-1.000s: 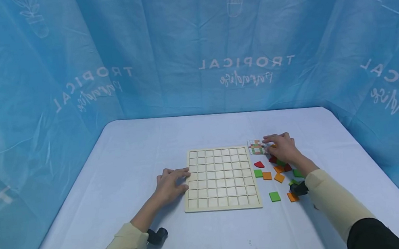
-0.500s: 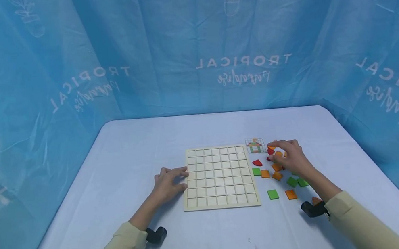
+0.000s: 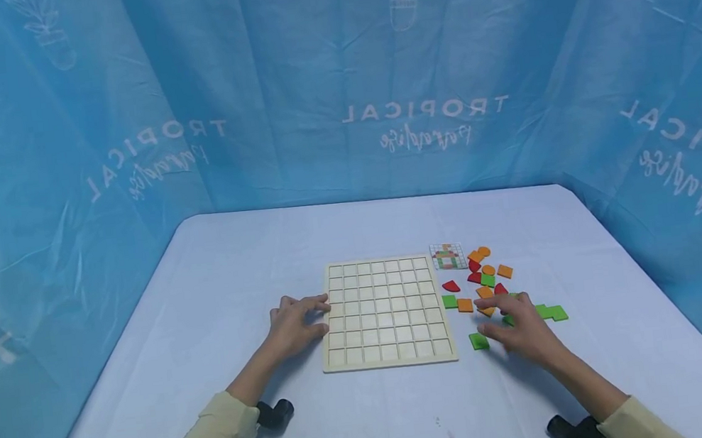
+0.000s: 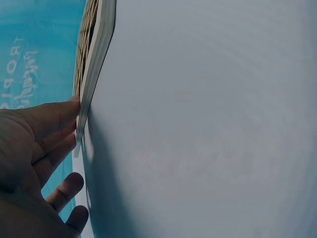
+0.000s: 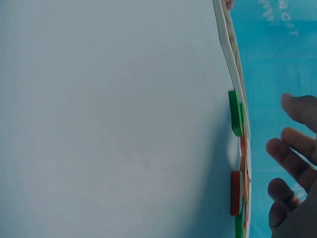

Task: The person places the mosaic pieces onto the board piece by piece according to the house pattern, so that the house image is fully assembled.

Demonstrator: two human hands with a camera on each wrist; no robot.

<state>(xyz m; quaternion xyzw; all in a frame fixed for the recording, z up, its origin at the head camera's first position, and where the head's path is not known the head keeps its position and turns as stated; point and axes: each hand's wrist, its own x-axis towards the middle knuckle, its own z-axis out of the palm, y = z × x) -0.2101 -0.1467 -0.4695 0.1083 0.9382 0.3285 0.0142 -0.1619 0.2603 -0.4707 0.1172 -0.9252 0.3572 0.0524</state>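
A pale wooden board (image 3: 386,308) with a grid of square recesses lies on the table. At its left edge the fingertips and thumb of my left hand (image 3: 294,325) touch the rim, which the left wrist view shows too. My right hand (image 3: 519,326) hovers over the loose tiles right of the board, thumb and fingers apart, holding nothing. Close to its thumb lies a green square tile (image 3: 479,341). Under and around that hand are orange tiles (image 3: 465,305) and more green squares (image 3: 556,313), some partly hidden by the fingers.
A small pattern card (image 3: 448,256) with a coloured grid picture sits by the board's upper right corner. Red curved pieces (image 3: 451,286) and orange discs (image 3: 488,270) lie near it. Blue printed curtains (image 3: 344,155) surround the white-covered table (image 3: 233,260).
My right hand has moved away from the card, down toward the near tiles, uncovering the card and the pieces beside it. My left hand stays at the board's left edge.
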